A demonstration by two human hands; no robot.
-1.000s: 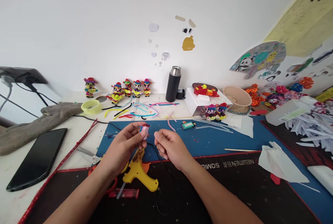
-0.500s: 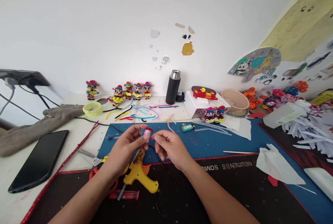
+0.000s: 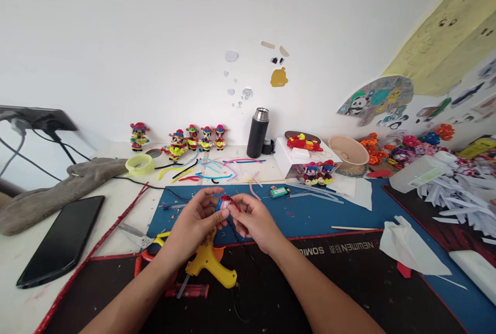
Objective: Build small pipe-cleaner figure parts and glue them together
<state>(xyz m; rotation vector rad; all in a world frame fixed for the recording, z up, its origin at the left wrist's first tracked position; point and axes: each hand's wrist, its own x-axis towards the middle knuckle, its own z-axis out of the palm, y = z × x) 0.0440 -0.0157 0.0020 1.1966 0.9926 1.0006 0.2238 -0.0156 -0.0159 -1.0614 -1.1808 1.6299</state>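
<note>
My left hand [image 3: 197,217] is closed on a small pipe-cleaner figure piece [image 3: 222,203] in pink, blue and dark red, held above the mat. From its top a red pipe cleaner [image 3: 234,206] runs to my right hand [image 3: 253,217], whose thumb and fingers pinch it close beside the piece. The fingers partly hide the piece's lower side. Just below both hands lies a yellow glue gun [image 3: 211,266], its nozzle end partly behind my left hand. Scissors with yellow handles [image 3: 159,241] lie left of my left wrist.
Finished pipe-cleaner figures [image 3: 177,145] stand along the wall near a black thermos [image 3: 257,135]. Loose pipe-cleaner pieces [image 3: 213,166] lie behind the blue mat [image 3: 310,210]. A phone [image 3: 62,241] and a twisted red pipe-cleaner strand [image 3: 112,228] lie at left; white paper [image 3: 413,246] lies at right.
My right hand has come in against the piece, and a red strand now shows between it and the piece. The piece has shifted slightly right and turned. The camera view moved slightly.
</note>
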